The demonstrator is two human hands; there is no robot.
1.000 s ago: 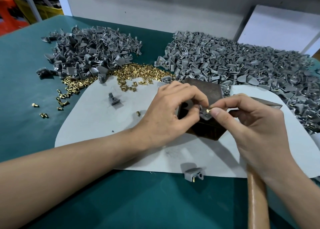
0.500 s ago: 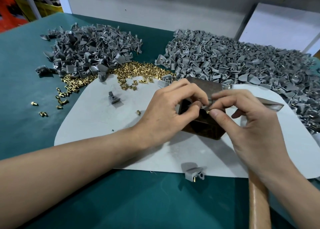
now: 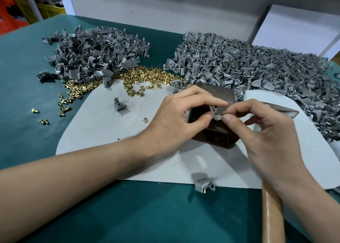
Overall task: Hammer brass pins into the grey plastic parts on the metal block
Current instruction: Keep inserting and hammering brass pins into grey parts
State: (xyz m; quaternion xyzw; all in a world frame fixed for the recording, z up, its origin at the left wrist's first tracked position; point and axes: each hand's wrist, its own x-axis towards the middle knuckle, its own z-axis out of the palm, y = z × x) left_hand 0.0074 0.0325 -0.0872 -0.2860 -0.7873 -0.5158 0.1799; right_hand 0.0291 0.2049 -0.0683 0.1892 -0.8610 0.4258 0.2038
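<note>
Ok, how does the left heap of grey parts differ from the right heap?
The left heap is smaller and looks darker; the right heap is far larger, paler, and runs off the right of the view. Parts in the left heap show empty holes, while brass glints from many in the right heap. Both lie on the green table behind the white mat, either side of the loose brass pins.
</note>
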